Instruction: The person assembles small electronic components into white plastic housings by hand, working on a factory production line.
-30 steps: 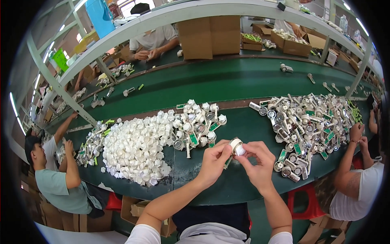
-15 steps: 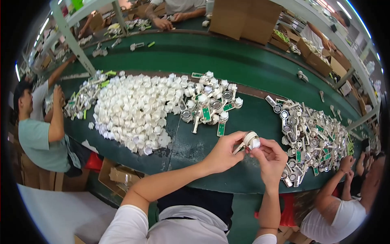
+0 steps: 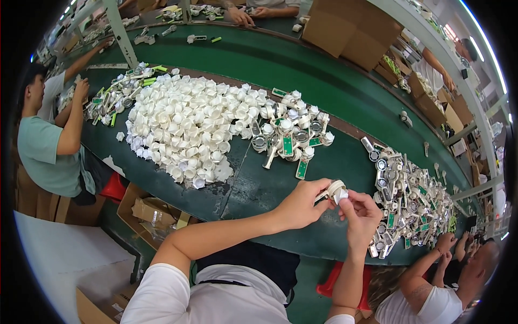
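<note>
Over the near edge of the bench, my left hand [image 3: 302, 206] grips a white round-headed housing [image 3: 333, 186] with a short handle. My right hand [image 3: 360, 215] pinches a small white faceted cap [image 3: 341, 195] at the housing's open ring, with thumb and fingers closed on it. Fingers hide part of both pieces, so how far the cap sits in the ring cannot be seen. Beyond my hands lies a small heap of similar housings [image 3: 288, 132], some with white caps and green circuit boards. A wide pile of loose white caps [image 3: 183, 124] spreads to the left.
On the right, a big pile of housings [image 3: 413, 197] covers the dark green bench [image 3: 259, 189]. A green conveyor belt [image 3: 243, 56] runs behind, with scattered parts. Co-workers sit at left [image 3: 46, 146] and right [image 3: 437, 297]. An open cardboard box [image 3: 132, 216] stands below the bench.
My view has tilted, shifting the surroundings in the picture. Both hands stay together at the housing and cap, and the housing has turned slightly between them.
</note>
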